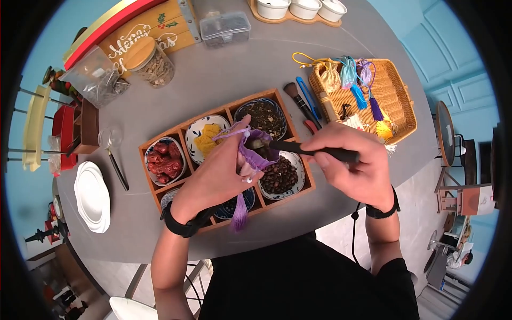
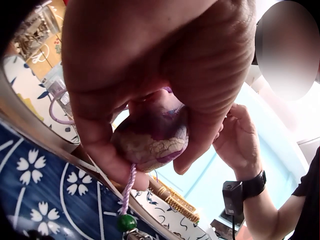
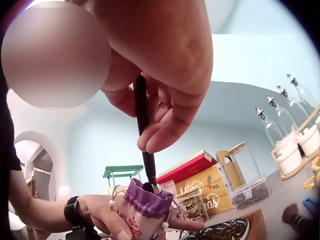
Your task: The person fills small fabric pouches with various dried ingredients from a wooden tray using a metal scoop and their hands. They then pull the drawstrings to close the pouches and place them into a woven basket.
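My left hand (image 1: 218, 170) grips a small purple drawstring pouch (image 1: 261, 159) above a divided wooden box (image 1: 294, 130). A purple tassel (image 1: 240, 214) hangs below it. My right hand (image 1: 357, 162) pinches a black-handled spoon (image 1: 288, 146), its tip inside the pouch's open mouth. From the right wrist, the spoon (image 3: 143, 110) slants down into the ruffled pouch (image 3: 147, 202); its scoop end is mostly hidden. Bowls in the box hold red dates (image 1: 164, 162), yellow pieces (image 1: 207, 141), dark dried leaves (image 1: 264, 118) and dark brown kernels (image 1: 280, 177).
A wicker tray (image 1: 397, 88) with small pouches and tassels lies to the right, near a brush (image 1: 298, 98) and a blue cutter (image 1: 308, 96). On the left are a strainer (image 1: 114, 160) and a white dish (image 1: 92, 197). A lidded jar (image 1: 152, 66) and plastic box (image 1: 225, 30) stand behind.
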{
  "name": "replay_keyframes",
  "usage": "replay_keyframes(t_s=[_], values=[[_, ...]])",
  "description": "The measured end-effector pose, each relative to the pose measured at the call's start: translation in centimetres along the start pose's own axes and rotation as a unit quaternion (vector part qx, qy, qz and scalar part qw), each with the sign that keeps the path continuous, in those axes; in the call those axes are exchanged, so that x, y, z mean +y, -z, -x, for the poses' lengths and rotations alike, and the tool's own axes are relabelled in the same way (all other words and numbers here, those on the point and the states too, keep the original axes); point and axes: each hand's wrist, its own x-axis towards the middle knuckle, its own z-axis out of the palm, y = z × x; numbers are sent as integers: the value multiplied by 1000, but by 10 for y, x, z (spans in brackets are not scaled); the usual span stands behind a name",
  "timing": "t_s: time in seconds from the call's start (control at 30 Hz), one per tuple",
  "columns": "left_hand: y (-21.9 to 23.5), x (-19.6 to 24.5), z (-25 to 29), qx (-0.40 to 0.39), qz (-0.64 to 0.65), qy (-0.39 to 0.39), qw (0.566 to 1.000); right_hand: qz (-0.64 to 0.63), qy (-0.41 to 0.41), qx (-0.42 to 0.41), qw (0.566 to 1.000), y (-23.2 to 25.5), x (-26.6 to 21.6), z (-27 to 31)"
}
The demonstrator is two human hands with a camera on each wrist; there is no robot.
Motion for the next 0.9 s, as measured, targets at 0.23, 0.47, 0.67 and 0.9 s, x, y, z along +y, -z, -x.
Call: replay_keyframes(t_s=[0.23,0.47,0.67,0.9], values=[[-2,-10,0,18,34,-53,998,-49,59,70,995,11,-1,9],[1,-11,6,60,-20,-131,989,-105,-112,214,965,16,16,18],[9,-14,13,97,99,-134,981,-136,-181,225,948,5,61,47],[7,-5,11,-19,248,-75,966,-211,-201,239,926,-7,64,59]])
